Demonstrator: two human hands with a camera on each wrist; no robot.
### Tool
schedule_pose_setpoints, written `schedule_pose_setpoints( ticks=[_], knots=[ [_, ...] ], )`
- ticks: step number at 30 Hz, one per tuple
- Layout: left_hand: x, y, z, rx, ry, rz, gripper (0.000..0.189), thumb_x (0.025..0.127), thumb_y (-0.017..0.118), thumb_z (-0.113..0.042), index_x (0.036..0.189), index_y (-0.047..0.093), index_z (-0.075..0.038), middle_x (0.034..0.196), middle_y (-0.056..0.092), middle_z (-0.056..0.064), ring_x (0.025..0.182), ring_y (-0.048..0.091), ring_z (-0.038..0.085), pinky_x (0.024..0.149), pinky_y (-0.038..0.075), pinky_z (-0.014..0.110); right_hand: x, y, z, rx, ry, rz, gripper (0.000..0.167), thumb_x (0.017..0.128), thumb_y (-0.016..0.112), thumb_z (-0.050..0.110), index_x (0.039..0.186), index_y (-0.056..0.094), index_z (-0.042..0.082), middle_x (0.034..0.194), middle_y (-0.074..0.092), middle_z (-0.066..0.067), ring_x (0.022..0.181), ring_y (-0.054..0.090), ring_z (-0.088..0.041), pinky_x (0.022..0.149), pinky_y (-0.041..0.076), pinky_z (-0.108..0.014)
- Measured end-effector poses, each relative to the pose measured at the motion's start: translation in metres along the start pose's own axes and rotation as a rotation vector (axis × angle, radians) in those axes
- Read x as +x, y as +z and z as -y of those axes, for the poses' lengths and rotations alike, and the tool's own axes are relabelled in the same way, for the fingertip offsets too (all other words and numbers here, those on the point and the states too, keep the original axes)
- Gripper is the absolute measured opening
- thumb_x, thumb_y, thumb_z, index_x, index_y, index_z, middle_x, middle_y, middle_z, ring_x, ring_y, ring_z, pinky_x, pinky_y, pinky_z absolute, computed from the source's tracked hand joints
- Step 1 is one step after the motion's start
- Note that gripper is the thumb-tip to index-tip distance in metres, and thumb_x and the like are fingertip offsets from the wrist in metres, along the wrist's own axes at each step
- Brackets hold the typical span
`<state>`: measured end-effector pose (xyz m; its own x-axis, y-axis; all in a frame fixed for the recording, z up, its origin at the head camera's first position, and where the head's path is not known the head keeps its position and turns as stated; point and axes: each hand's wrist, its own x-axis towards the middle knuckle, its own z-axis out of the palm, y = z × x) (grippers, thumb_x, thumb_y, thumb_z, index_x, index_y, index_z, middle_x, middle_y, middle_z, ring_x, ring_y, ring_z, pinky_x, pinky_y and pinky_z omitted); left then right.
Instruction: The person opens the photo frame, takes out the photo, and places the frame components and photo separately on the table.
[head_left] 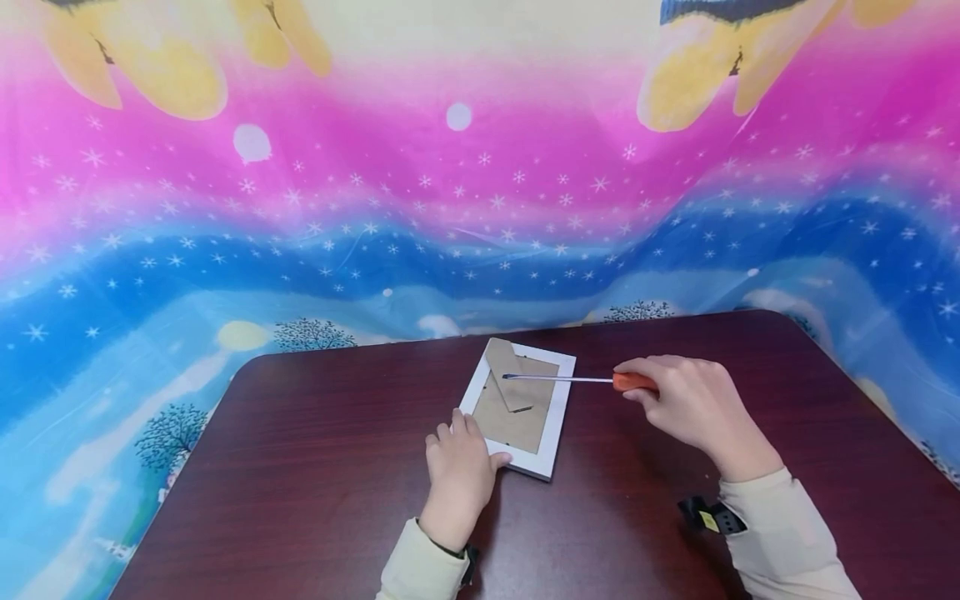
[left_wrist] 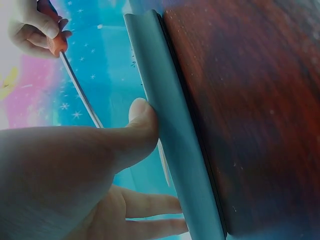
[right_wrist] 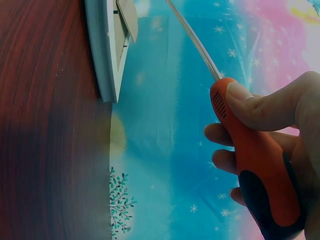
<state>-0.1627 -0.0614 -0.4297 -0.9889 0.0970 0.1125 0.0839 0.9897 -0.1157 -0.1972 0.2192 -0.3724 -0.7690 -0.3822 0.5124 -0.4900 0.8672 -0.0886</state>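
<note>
Picture frame (head_left: pixel 556 417): lay back upward and slightly turned on the dark wooden surface (head_left: pixel 337 467), between the two hands.
Left hand (head_left: pixel 460 467): held the frame's near left corner, thumb against the near edge, fingers at the left side.
Right hand (head_left: pixel 693 408): was wrapped round the orange handle of a screwdriver (right_wrist: pixel 260 155), thumb laid along its neck.
Screwdriver tip: showed over the brown stand (head_left: pixel 516 397); whether it touched, I could not tell.
Frame handling: probably light and stiff, with a smooth border that might slide on the polished surface; any glass underneath was hidden, so care seemed wise.
Best hold: the white border, at opposite edges, rather than the stand, whose thin board looked likely to bend.
Backing (head_left: pixel 517 431): brown board inside the border, small dark marks along its edges.
Head view: alone gave the whole back of the frame and the tip's place above it.
Left wrist view: showed the moulded outer side under the thumb, which the head view barely caught.
Right wrist view: brought out the stand tilted up from the backing, and the handle's dark patches; the tip ran out of the picture.
Farther out: cream sleeves (head_left: pixel 783 533), a black device (head_left: pixel 712 517) at the right wrist, and a snowflake-printed cloth (head_left: pixel 480 200) behind the surface.
</note>
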Motion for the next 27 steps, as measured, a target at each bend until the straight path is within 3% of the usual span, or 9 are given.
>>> schedule_pose_setpoints(
  ticks=[12,21,27],
  knots=[
    [-0.002,-0.002,-0.007,0.036,-0.041,-0.013,0.085,0.082,0.063,-0.068,0.125,0.061,0.006,0.127,0.060,0.017,0.099,0.059,0.032,0.081,0.048,0.042,-0.004,-0.006,-0.016,0.042,0.054,-0.002,0.032,0.074,0.084,0.012,0.106,0.077,0.016,0.086,0.073,-0.005,0.055,0.045,-0.010,0.049,0.038,-0.031],
    [-0.002,0.002,-0.013,0.071,-0.072,-0.053,0.085,0.079,0.060,-0.073,0.114,0.063,0.005,0.118,0.060,0.016,0.086,0.060,0.031,0.075,0.047,0.039,-0.006,-0.009,-0.021,0.053,0.084,-0.001,0.031,0.076,0.082,0.012,0.106,0.077,0.016,0.086,0.073,-0.004,0.055,0.044,-0.012,0.051,0.037,-0.033],
    [-0.002,0.002,-0.013,0.046,-0.081,-0.079,0.080,0.078,0.063,-0.073,0.103,0.063,0.003,0.102,0.058,0.014,0.079,0.059,0.028,0.070,0.046,0.038,-0.005,-0.010,-0.021,0.054,0.084,-0.002,0.031,0.076,0.082,0.013,0.106,0.077,0.015,0.085,0.073,-0.004,0.054,0.044,-0.011,0.051,0.038,-0.033]
  ],
)
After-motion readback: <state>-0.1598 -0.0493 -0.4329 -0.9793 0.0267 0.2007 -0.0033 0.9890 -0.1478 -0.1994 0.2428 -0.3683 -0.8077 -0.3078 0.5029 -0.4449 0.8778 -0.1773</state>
